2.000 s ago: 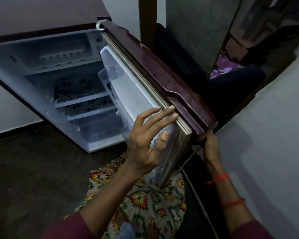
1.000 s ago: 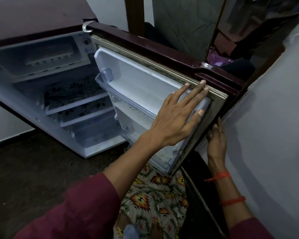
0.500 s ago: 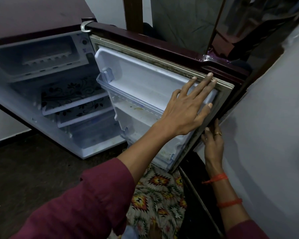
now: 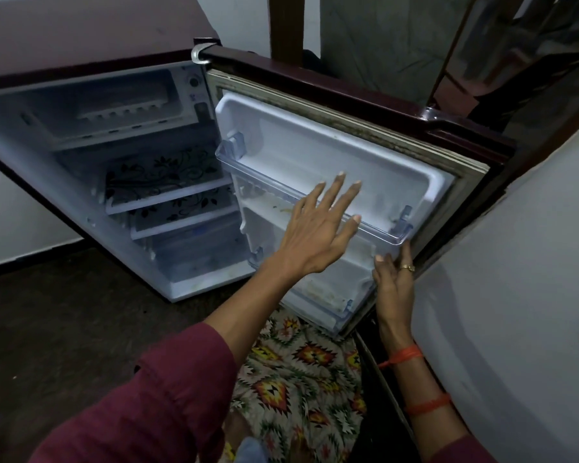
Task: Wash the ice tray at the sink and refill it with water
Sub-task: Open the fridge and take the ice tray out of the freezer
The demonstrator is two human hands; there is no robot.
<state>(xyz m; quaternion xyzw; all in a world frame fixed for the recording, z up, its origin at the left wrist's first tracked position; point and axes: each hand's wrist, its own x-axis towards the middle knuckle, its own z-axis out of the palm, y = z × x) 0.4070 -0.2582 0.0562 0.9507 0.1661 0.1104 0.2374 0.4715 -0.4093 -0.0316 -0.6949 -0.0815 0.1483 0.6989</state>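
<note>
Head view: left hand [image 4: 318,228] spread open by door shelf [image 4: 396,236]; right hand [image 4: 393,282] straight-fingered on door [image 4: 315,142] edge. Tray [image 4: 124,110] probably in freezer [image 4: 178,91]; steady door, reach in, slide out level.

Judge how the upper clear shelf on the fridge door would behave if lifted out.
Probably light: the upper clear shelf is thin, see-through plastic and looks empty. Likely stiff but brittle at its corner clips. Possibly slippery: glossy surface.
</note>
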